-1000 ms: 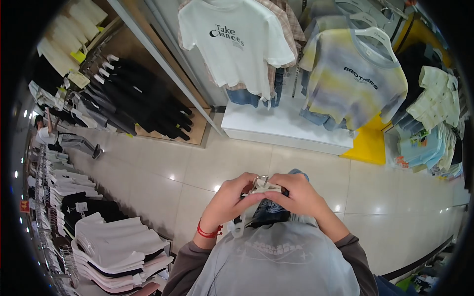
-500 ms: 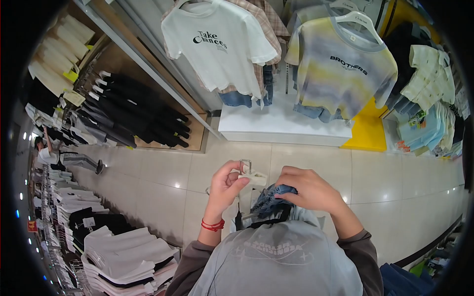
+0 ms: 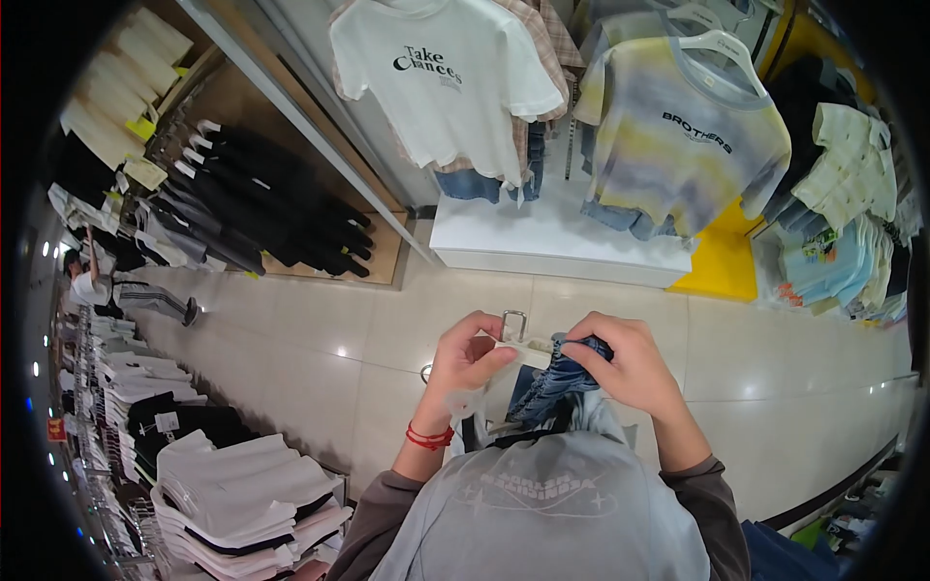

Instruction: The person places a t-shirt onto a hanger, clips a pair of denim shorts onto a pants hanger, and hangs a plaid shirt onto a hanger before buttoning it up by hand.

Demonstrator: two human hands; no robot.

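Note:
My left hand (image 3: 467, 363), with a red string bracelet (image 3: 429, 438) on its wrist, pinches a white clip hanger (image 3: 528, 351) whose metal hook stands up. Closed on the bunched waist of blue denim (image 3: 552, 392) is my right hand (image 3: 620, 363), right beside the hanger's end. The denim hangs below both hands, partly behind a grey garment (image 3: 542, 494) with pale print that lies closest to me. Whether the clip grips the denim is hard to tell.
Ahead, a white T-shirt (image 3: 446, 82) and a tie-dye sweatshirt (image 3: 683, 136) hang above a white platform (image 3: 562, 254). Black trousers (image 3: 271, 198) hang at the left. Folded shirts (image 3: 232, 484) fill a rack at lower left. A person (image 3: 97, 286) stands far left.
My hands were together on the hanger, then parted as my right hand took the denim. Since then the denim's waist has come up against the hanger's right end.

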